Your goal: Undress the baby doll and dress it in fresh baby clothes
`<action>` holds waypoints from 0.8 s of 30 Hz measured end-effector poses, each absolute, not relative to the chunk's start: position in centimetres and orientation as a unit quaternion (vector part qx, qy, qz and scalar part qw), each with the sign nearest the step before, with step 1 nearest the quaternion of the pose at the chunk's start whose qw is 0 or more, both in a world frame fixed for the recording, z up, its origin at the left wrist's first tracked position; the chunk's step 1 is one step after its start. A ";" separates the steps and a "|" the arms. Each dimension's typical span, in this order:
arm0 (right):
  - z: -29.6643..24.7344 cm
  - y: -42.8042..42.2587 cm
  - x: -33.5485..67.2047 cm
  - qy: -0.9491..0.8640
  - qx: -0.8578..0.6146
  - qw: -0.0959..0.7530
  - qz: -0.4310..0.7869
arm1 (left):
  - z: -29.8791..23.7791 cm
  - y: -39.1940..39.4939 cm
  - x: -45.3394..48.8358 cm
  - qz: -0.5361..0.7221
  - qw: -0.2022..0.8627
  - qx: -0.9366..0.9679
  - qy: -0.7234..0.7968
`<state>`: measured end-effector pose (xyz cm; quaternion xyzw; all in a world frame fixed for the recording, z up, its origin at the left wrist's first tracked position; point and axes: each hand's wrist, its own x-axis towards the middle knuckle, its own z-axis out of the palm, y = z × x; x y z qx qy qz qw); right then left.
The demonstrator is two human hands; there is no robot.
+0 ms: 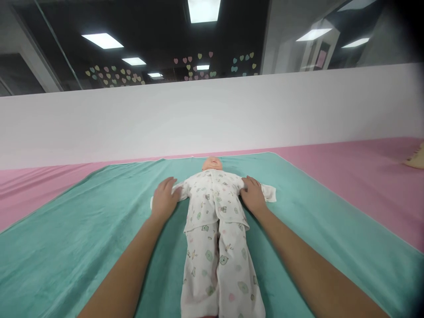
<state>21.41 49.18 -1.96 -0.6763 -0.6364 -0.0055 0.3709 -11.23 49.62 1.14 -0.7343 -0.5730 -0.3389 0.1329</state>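
Observation:
A baby doll (212, 164) lies on its back, head away from me and arms spread to the sides. It wears a white printed top (212, 198) and matching trousers (225, 274). Over the sleeve on the left rests my left hand (164, 198), thumb apart from the fingers. On the opposite sleeve lies my right hand (253, 193), its fingers across the upper sleeve and its thumb toward the doll's side. The right cuff (270, 193) sticks out beyond that hand. Both hands look open; their undersides are hidden.
A teal blanket (99, 229) lies beneath the doll, over a pink sheet (347, 176). A low white wall (198, 119) runs behind, with dark glass (159, 39) above it. A beige object (415, 158) is partly visible at the right edge.

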 end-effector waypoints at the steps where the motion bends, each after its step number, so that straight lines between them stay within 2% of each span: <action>1: -1.7 49.0 21.2 -0.639 -0.672 0.374 -0.016 | 1.0 49.5 -10.7 -0.310 0.122 -0.764 -0.553; 6: -0.7 48.3 20.2 -0.673 -0.644 0.353 -0.089 | 0.6 49.3 -10.0 -0.212 0.077 -0.815 -0.533; 13: -1.7 48.8 20.5 -0.638 -0.706 0.306 -0.030 | 0.4 49.9 -11.6 -0.171 0.011 -0.755 -0.633; 24: -1.3 48.9 21.9 -0.599 -0.751 0.276 0.016 | 1.2 49.8 -13.0 -0.216 -0.100 -0.704 -0.669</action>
